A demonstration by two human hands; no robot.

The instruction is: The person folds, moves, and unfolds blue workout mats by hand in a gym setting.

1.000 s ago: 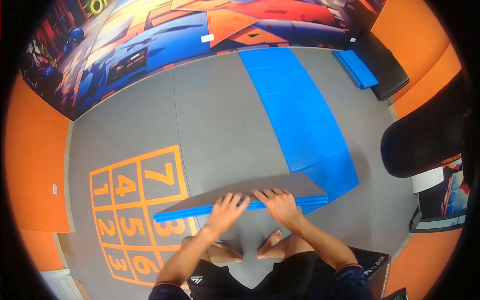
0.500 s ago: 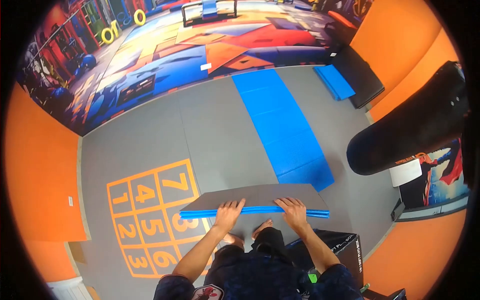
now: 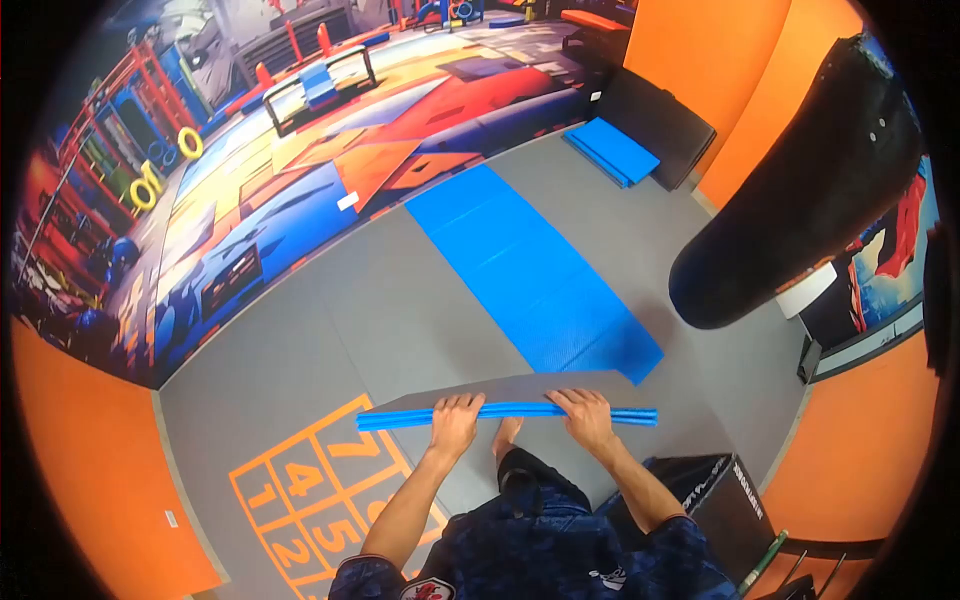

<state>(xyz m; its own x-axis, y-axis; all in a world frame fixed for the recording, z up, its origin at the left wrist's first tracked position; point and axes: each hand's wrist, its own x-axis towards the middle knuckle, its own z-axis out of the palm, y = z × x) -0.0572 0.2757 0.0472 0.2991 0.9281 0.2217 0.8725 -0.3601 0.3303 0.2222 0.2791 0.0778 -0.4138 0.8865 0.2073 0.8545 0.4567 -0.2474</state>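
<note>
Gripping folded mat [image 3: 520,410], left hand [image 3: 457,422] and right hand [image 3: 587,416] curled over near edge; strip [image 3: 530,270] beyond, bag [image 3: 790,200] and box [image 3: 728,505] at right.

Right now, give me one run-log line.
left hand: gripping folded mat edge | right hand: same edge | mat: off floor | blue strip: flat on floor
</note>
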